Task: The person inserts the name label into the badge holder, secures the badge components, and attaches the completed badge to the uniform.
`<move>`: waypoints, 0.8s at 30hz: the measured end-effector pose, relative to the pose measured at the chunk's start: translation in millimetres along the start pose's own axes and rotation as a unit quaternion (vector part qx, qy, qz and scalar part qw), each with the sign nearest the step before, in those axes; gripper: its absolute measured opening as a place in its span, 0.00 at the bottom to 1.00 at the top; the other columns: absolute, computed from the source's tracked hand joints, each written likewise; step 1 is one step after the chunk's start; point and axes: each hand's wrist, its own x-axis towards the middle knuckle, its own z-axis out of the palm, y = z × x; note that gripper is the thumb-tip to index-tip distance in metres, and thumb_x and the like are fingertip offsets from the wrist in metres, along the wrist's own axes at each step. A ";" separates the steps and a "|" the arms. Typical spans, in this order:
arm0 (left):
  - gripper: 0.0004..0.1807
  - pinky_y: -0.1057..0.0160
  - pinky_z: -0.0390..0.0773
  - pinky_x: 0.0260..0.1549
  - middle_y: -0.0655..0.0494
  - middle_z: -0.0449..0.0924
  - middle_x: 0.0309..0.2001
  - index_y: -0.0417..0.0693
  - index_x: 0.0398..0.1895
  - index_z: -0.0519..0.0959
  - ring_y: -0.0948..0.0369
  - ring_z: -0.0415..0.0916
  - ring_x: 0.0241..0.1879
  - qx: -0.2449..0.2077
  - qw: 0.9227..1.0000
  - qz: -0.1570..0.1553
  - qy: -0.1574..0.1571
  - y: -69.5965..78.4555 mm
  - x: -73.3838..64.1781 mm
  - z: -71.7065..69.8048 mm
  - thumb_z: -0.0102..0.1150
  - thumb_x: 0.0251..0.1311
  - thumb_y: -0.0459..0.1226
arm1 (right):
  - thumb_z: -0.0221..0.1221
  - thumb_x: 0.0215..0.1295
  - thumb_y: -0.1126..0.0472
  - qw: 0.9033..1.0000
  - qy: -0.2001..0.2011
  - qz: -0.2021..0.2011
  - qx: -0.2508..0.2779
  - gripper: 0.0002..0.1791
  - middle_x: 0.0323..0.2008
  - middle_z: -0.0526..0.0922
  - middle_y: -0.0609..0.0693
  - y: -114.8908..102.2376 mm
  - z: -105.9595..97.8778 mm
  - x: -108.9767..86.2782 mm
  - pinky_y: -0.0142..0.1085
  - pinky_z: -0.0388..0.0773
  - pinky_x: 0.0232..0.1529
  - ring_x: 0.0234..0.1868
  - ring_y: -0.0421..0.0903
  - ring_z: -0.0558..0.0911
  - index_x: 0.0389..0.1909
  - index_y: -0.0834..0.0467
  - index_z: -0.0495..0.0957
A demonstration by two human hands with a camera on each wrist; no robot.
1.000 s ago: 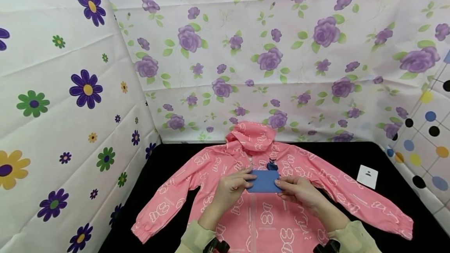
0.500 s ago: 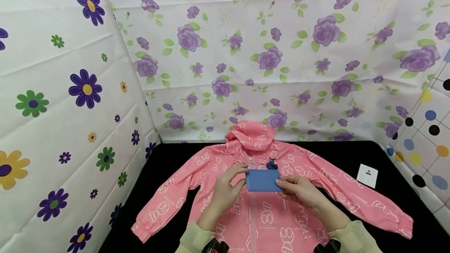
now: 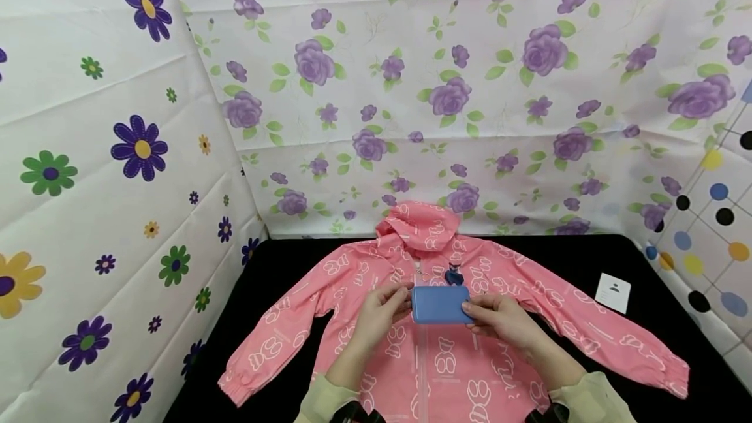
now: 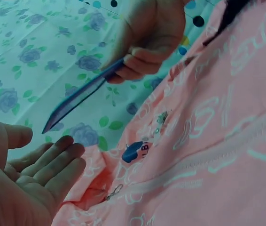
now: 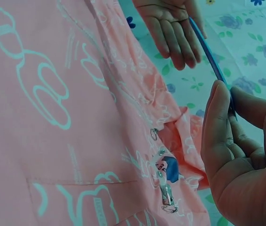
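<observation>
My right hand [image 3: 502, 322] pinches a flat blue card holder [image 3: 442, 305] by its right edge, thumb on the near face and fingers behind. Seen edge-on in the left wrist view, the card holder [image 4: 76, 100] has a pale area inside a dark frame on one face. My left hand [image 3: 376, 315] is at the holder's left edge. In the left wrist view, the straight fingers [image 4: 60, 162] and raised thumb of that hand stand just apart from the holder's end. Below both hands a pink hooded jacket [image 3: 446, 358] with white bear outlines lies spread out, front up.
A small dark-blue piece [image 3: 454, 275] with metal clip parts lies on the jacket's chest, beside the zip. To the right, a white card [image 3: 613, 292] with a person icon rests on the black tabletop [image 3: 587, 260]. Flower-printed cloth [image 3: 376, 83] walls the back.
My left fingers have let go of the holder's left edge and drawn slightly away. My right hand keeps its pinch, and the holder is tilted a little differently.
</observation>
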 end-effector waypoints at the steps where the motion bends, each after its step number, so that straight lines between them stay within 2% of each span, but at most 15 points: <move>1: 0.21 0.55 0.85 0.56 0.33 0.86 0.53 0.23 0.65 0.77 0.54 0.88 0.49 -0.015 1.000 -0.016 -0.005 0.2 -0.7 0.1 0.54 0.82 0.36 | 0.63 0.80 0.56 1.000 0.001 -0.004 -0.007 0.27 0.37 0.87 0.52 0.5 0.4 0.4 0.31 0.87 0.42 0.36 0.38 0.87 0.62 0.77 0.76; 4: 0.22 0.54 0.86 0.54 0.35 0.87 0.51 0.25 0.63 0.79 0.55 0.89 0.47 -0.043 0.998 -0.049 -0.014 0.9 -2.6 0.9 0.57 0.80 0.38 | 0.64 0.79 0.56 1.000 0.008 -0.012 -0.019 0.26 0.38 0.88 0.53 2.7 1.3 1.1 0.33 0.88 0.42 0.36 0.39 0.88 0.61 0.77 0.77; 8: 0.21 0.54 0.87 0.52 0.38 0.89 0.50 0.26 0.62 0.80 0.55 0.89 0.46 -0.061 0.996 -0.069 -0.017 -0.5 -4.3 2.1 0.59 0.78 0.37 | 0.64 0.79 0.58 0.999 0.009 -0.018 -0.029 0.25 0.38 0.89 0.54 4.6 1.8 1.6 0.34 0.88 0.42 0.36 0.41 0.88 0.60 0.77 0.78; 14: 0.23 0.56 0.88 0.50 0.40 0.89 0.48 0.25 0.64 0.77 0.56 0.89 0.44 -0.062 0.994 -0.082 -0.024 -3.6 -5.8 3.1 0.60 0.78 0.37 | 0.64 0.79 0.59 0.999 0.003 -0.024 -0.032 0.23 0.38 0.89 0.54 4.9 3.8 0.9 0.34 0.89 0.42 0.36 0.40 0.88 0.59 0.77 0.78; 18: 0.24 0.59 0.88 0.48 0.38 0.88 0.50 0.24 0.65 0.77 0.55 0.89 0.46 -0.060 0.994 -0.088 -0.033 -5.3 -5.9 3.2 0.62 0.76 0.36 | 0.64 0.78 0.59 0.999 0.003 -0.024 -0.036 0.22 0.38 0.89 0.54 4.8 4.5 0.4 0.35 0.89 0.42 0.36 0.40 0.88 0.58 0.76 0.78; 24: 0.23 0.59 0.88 0.48 0.37 0.87 0.53 0.23 0.65 0.76 0.53 0.88 0.48 -0.058 0.993 -0.091 -0.039 -8.8 -5.6 3.3 0.62 0.75 0.34 | 0.65 0.78 0.59 0.999 0.014 -0.015 -0.049 0.21 0.37 0.88 0.53 4.0 5.4 -0.2 0.36 0.89 0.42 0.36 0.41 0.87 0.57 0.74 0.79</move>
